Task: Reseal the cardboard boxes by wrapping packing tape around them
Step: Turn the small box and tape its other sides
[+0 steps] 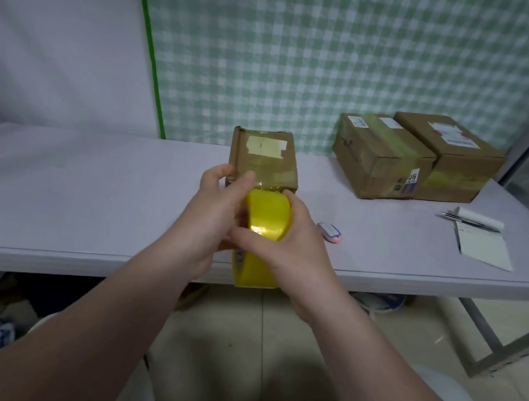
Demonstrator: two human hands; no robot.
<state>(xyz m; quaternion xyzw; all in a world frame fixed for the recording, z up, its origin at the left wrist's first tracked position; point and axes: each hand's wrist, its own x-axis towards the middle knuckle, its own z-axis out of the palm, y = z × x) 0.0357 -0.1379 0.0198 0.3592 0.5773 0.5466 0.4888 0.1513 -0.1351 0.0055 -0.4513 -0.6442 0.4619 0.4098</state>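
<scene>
**Both hands on the tape roll**

Left hand (pixel 216 213) and right hand (pixel 296 250) were together, both gripping the yellow tape roll (pixel 265 221) above the table (pixel 87 172) edge, just in front of the small box (pixel 262 158). Two larger boxes (pixel 380 159) sat touching, back right.

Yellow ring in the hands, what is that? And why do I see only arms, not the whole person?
The camera sits on the person's head and looks down, so only their arms show. The yellow ring is a roll of tape. The left hand and right hand both grip it. On the table a small box stands just behind the tape. Far right are two bigger boxes, a notepad with a pen, and a little pink thing I cannot identify.
</scene>
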